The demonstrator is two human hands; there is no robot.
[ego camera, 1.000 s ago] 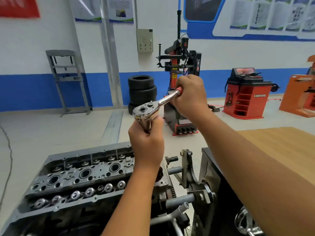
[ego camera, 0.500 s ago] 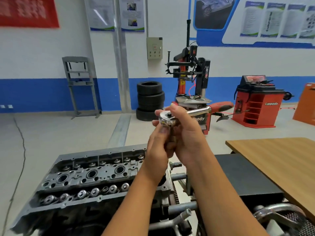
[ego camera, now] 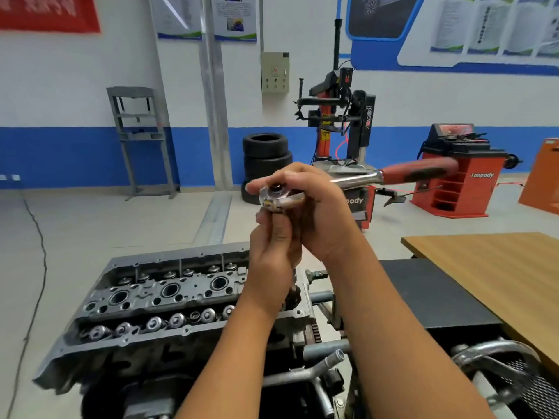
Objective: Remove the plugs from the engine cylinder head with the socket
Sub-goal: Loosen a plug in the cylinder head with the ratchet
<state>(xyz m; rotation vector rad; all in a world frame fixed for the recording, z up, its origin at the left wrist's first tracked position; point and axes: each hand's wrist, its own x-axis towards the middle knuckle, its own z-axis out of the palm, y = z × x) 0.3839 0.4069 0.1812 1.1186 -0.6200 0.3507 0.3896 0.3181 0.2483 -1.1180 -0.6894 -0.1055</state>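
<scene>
Both hands raised above the cylinder head [ego camera: 169, 300]: right hand [ego camera: 317, 213] wrapped round the ratchet [ego camera: 357, 178] near its head (red grip sticking out right), left hand [ego camera: 273, 249] just below, clasping the socket shaft, which is mostly hidden

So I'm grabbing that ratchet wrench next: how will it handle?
The ratchet wrench looks like rigid steel, probably heavy for its size. Its polished shank may be slippery; the red handle likely grips better. Probably head-heavy with the extension attached.
</scene>
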